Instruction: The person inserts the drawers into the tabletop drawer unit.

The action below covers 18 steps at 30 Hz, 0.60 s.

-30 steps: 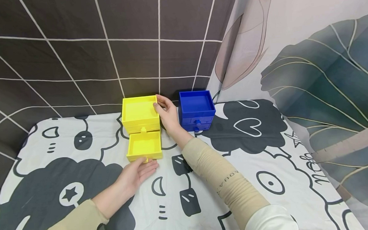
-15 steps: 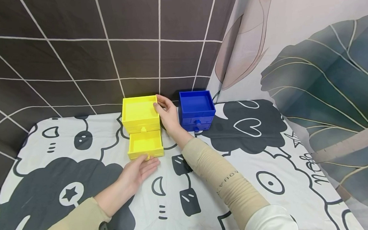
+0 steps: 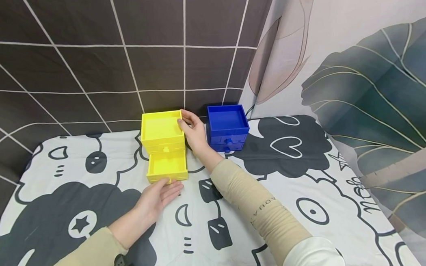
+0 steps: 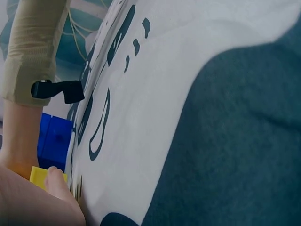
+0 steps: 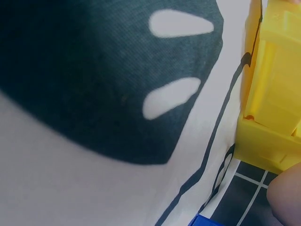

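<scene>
A small yellow drawer cabinet [image 3: 161,128] with an open-topped tray stands at the back of the bed sheet. Its lower drawer [image 3: 167,164] is pulled out and has nothing in it. My left hand [image 3: 155,199] pinches that drawer's front knob [image 3: 170,181], thumb on top, the other fingers stretched out beneath. My right hand [image 3: 195,134] grips the cabinet's upper right side, thumb over the rim and fingers behind. In the right wrist view, the yellow cabinet [image 5: 277,84] shows at the right edge beside a blurred fingertip. The left wrist view mostly hides the drawer behind the hand.
A blue drawer cabinet [image 3: 228,126] stands just right of my right hand, its drawers closed. Behind both cabinets hangs a dark grid-patterned cloth [image 3: 154,67]. The white sheet [image 3: 262,227] with black cartoon prints spreads beneath everything. Leaf-patterned fabric [image 3: 379,98] covers the right side.
The lower yellow drawer has slid slightly inward toward the cabinet, my left hand moving with it. My right hand keeps its hold on the cabinet.
</scene>
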Tool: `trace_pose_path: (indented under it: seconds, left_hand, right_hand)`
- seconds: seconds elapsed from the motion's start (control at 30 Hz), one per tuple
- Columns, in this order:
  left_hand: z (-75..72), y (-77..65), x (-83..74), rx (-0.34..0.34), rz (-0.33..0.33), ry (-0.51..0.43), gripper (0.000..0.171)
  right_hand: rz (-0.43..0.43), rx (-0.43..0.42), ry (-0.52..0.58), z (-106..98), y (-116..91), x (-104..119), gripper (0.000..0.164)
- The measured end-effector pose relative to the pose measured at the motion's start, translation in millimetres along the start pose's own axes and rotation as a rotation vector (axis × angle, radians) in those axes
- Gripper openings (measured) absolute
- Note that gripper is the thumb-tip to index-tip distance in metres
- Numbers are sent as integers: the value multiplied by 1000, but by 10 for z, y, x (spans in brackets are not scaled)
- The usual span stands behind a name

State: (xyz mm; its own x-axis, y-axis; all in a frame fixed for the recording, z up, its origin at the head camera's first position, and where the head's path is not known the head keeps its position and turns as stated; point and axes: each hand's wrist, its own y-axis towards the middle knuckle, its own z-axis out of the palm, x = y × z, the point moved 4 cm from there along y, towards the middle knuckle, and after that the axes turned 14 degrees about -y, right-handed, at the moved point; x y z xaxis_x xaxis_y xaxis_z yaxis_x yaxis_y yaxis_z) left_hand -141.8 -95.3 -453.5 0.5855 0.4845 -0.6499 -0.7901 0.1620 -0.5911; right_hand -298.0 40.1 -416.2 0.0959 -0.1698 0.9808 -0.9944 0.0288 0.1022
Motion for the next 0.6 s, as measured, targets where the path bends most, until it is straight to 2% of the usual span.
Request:
trace_pose_path:
  seconds: [0.2, 0.6]
  left_hand:
    - [-26, 48, -6, -2, 8, 23, 45]
    - [-25, 48, 28, -16, 12, -2, 40]
  right_hand:
    - [12, 2, -8, 0, -11, -1, 42]
    - [11, -3, 4, 11, 3, -11, 42]
